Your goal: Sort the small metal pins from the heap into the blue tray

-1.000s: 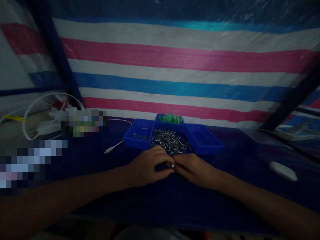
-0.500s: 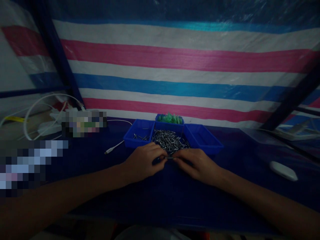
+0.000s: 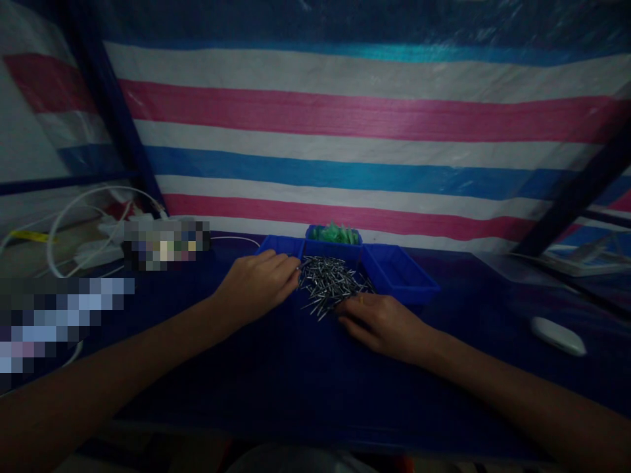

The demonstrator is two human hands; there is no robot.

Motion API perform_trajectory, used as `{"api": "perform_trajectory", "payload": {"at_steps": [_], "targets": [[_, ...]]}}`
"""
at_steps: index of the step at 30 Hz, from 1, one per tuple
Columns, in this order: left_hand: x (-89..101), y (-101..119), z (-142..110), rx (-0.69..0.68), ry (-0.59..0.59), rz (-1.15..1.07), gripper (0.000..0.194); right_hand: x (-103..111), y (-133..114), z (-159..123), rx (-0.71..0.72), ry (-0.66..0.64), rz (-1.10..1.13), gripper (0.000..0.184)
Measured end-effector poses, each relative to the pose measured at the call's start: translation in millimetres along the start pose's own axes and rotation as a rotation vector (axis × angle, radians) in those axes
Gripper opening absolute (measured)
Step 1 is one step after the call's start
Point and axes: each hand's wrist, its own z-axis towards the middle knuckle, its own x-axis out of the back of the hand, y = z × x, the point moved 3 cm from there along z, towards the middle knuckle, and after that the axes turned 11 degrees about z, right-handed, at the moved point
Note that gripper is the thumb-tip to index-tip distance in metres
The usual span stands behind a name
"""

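Observation:
A heap of thin, shiny metal pins (image 3: 328, 279) lies on the blue table between the bins. My left hand (image 3: 261, 279) is over the near part of the left blue bin (image 3: 280, 244). Its fingers are closed with the tips turned down, and whatever they hold is hidden. At the heap's near right edge, my right hand (image 3: 382, 322) rests low with fingers bent together and the thumb just below them. Its fingertips touch the pins, but I cannot make out what is between them. A ring shows on one finger.
Behind the heap, a blue bin (image 3: 333, 248) holds green pieces (image 3: 335, 233). Another blue bin (image 3: 401, 272) stands to the right. A white rounded object (image 3: 559, 336) lies far right on the table (image 3: 315, 394). White cables (image 3: 49, 240) clutter the left, and a striped sheet (image 3: 345, 118) hangs behind.
My hands were together in front of the heap, both pinching one metal pin. Now they are apart: my left hand has moved left to the bin, while my right hand has stayed near the heap.

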Motion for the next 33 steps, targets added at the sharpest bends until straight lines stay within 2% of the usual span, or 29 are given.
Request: {"api": "perform_trajectory", "payload": {"at_steps": [3,7,12,16,20,25,28,33], "targets": [[-3.8,-18.2,2.3,0.109,-0.101,0.102,0.023,-2.4,0.1,-0.4,0.021,-0.029,-0.048,0.017],[-14.0,-28.8,0.1,0.191,-0.258,0.115,0.023,-2.4,-1.0,-0.3,0.039,-0.033,-0.051,0.016],[-13.8,-28.6,0.0,0.222,-0.278,0.181,0.024,-1.0,-2.9,-0.2,0.048,-0.057,-0.063,0.016],[-1.6,-18.9,2.6,0.204,-0.204,0.197,0.026,-0.5,-2.9,-0.2,0.035,-0.086,-0.085,0.015],[6.0,3.0,-0.5,0.116,-0.169,0.117,0.029,-1.2,-2.8,-0.5,0.045,-0.084,-0.09,0.014],[-8.8,30.4,-12.5,-0.052,-0.24,0.026,0.02,-1.6,-3.6,0.1,0.048,-0.087,-0.084,0.016],[-20.8,35.4,-17.2,-0.057,-0.322,0.025,0.018,-1.6,-3.7,0.7,0.051,-0.093,-0.093,0.016],[-29.6,33.8,-17.4,-0.03,-0.368,0.031,0.033,-2.6,-3.2,1.2,0.047,-0.113,-0.094,0.017]]}}
